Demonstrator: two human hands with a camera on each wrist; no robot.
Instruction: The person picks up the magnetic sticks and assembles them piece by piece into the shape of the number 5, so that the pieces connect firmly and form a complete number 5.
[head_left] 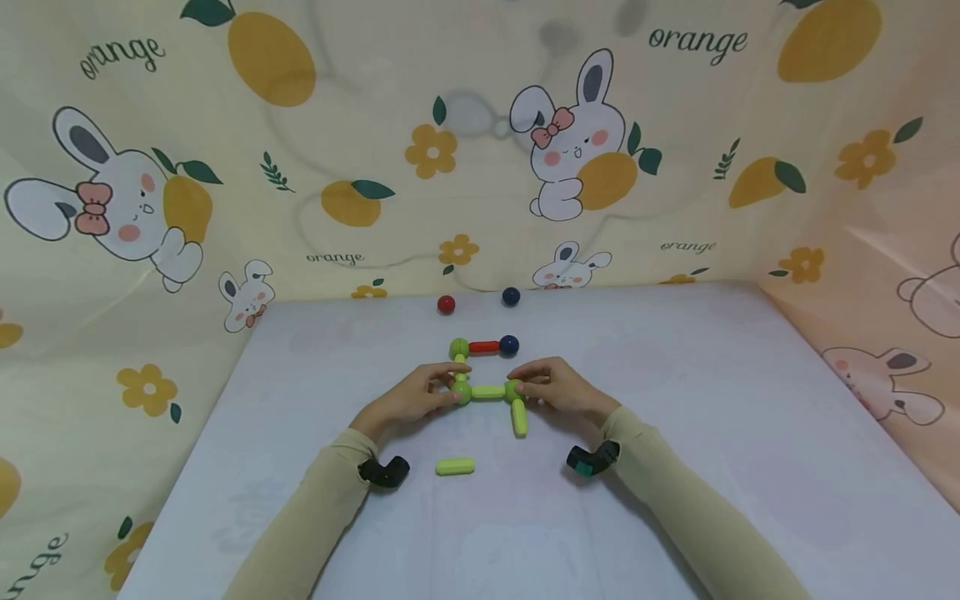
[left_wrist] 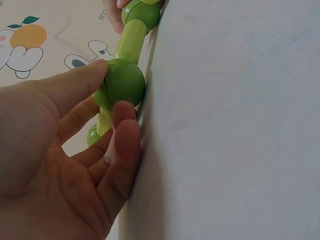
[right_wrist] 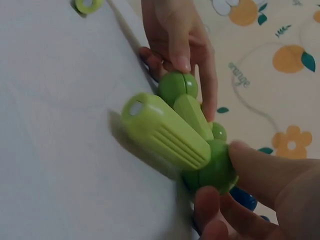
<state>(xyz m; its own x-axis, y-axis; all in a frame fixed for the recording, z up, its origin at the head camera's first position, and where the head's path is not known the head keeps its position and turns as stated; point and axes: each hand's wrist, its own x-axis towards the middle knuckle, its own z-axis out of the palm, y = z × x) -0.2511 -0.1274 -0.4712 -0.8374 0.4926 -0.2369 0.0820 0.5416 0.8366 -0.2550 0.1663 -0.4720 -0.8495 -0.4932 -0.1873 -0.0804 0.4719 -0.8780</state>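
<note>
A joined shape of magnetic rods and balls lies on the white table. My left hand (head_left: pixel 408 397) pinches its near-left green ball (left_wrist: pixel 125 85) between thumb and fingers. My right hand (head_left: pixel 564 388) holds the near-right green ball (right_wrist: pixel 220 167). Between these balls runs a yellow-green rod (head_left: pixel 488 392); another yellow-green rod (right_wrist: pixel 165 132) sticks out from the right ball toward me, its far end free. Partly behind the left fingers, one more rod (head_left: pixel 461 362) leads to a far green ball (head_left: pixel 459 348). From there a red rod (head_left: pixel 483 347) reaches a dark blue ball (head_left: pixel 509 346).
A loose yellow-green rod (head_left: pixel 455 467) lies nearer me, between the forearms. Toward the back edge sit a separate red ball (head_left: pixel 446 305) and a dark blue one (head_left: pixel 511 297). Behind the table hangs a patterned cloth (head_left: pixel 480 200), which also covers the sides.
</note>
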